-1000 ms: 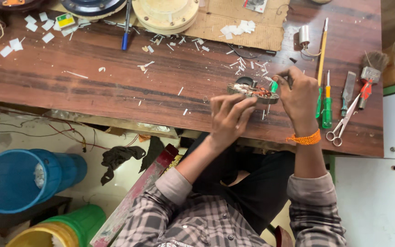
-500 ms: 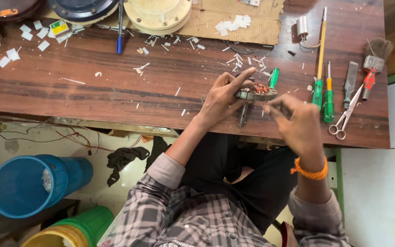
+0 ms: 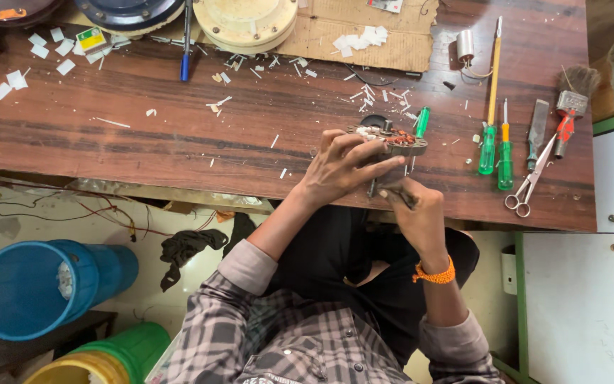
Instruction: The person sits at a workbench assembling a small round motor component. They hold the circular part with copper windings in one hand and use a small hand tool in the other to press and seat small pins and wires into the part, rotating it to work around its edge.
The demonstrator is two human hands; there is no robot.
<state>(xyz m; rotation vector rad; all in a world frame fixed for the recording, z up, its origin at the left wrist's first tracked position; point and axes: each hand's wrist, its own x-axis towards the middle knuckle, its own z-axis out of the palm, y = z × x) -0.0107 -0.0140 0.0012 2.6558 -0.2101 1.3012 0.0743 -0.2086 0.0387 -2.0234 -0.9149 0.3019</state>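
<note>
My left hand (image 3: 342,165) grips a small round motor part (image 3: 394,140) with reddish copper windings, held just above the near edge of the wooden table (image 3: 143,135). My right hand (image 3: 416,211), with an orange band at the wrist, sits below and to the right of the part. It pinches a thin dark tool (image 3: 392,189) whose tip points up-left toward the part's underside. A green-handled screwdriver (image 3: 421,122) lies just behind the part.
Two green screwdrivers (image 3: 495,146), a chisel (image 3: 538,124), scissors (image 3: 531,185) and a brush (image 3: 570,107) lie at the right. Paper scraps litter the table. Round housings (image 3: 246,21) and cardboard (image 3: 364,39) sit at the back. Blue (image 3: 37,288) and green (image 3: 133,348) bins stand on the floor.
My right hand has come off the motor part and dropped toward the table's near edge, now holding a thin tool. My left hand has kept its grip on the part.
</note>
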